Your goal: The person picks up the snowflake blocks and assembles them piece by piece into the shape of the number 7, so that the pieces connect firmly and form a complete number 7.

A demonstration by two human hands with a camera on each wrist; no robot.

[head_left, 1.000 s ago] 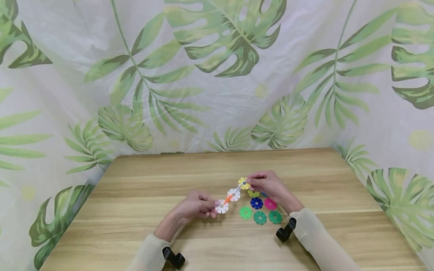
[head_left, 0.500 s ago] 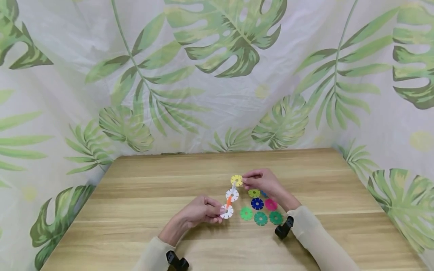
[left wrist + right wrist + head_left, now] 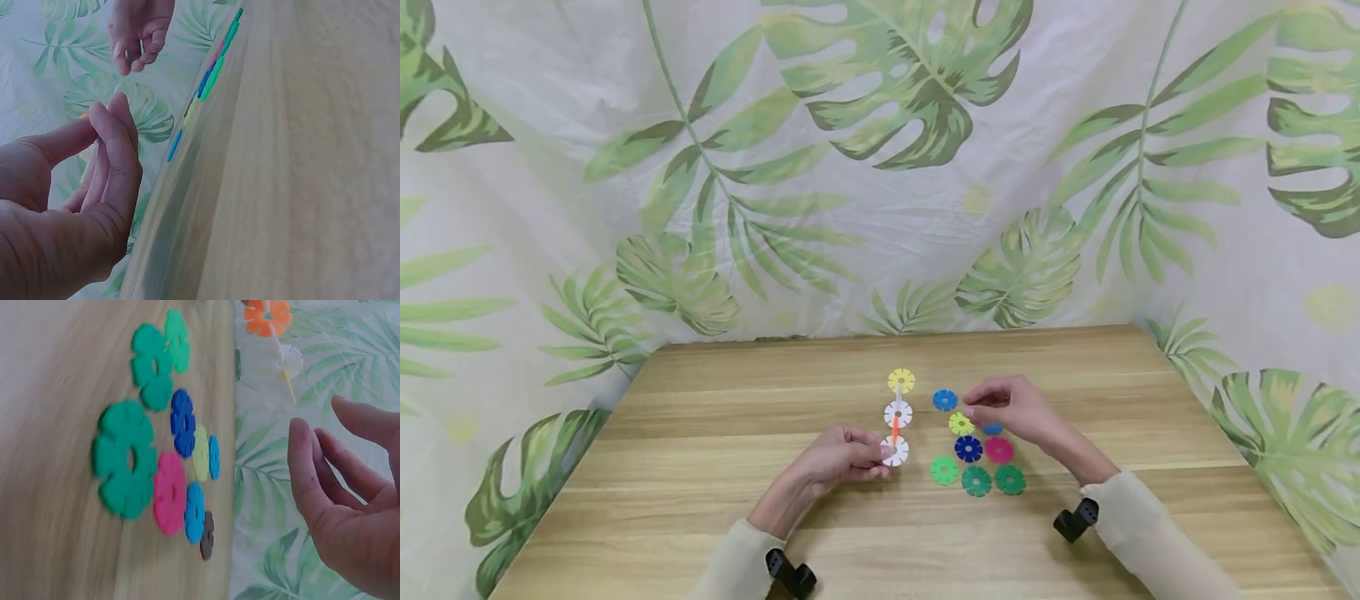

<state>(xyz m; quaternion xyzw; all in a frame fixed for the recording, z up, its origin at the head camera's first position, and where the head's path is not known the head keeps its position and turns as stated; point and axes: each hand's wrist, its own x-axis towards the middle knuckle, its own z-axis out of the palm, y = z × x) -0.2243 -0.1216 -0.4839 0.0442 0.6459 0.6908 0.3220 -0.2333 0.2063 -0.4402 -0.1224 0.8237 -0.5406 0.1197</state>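
My left hand (image 3: 838,458) pinches the near white notched disc (image 3: 902,456) of a linked chain between thumb and fingers. From there the chain runs away from me, held off the table: an orange disc (image 3: 896,428) edge-on, another white disc (image 3: 906,414), a pale disc edge-on, then a yellow disc (image 3: 909,382) at the far end. My right hand (image 3: 1022,412) hovers over the loose discs, holding nothing. Its thumb and fingers stand apart in the right wrist view, where the chain's orange disc (image 3: 253,319) faces the camera.
Loose notched discs lie flat on the wooden table (image 3: 737,400): blue (image 3: 938,401), yellow-green (image 3: 956,425), dark blue (image 3: 961,451), pink (image 3: 1005,454), light green (image 3: 937,472) and two darker green. A brown disc (image 3: 210,526) shows in the right wrist view. A leaf-patterned cloth (image 3: 880,208) hangs behind.
My right hand has let go of the yellow disc and moved right, over the loose discs. The chain now points straight away from me, still in my left hand. A blue disc has come into view.
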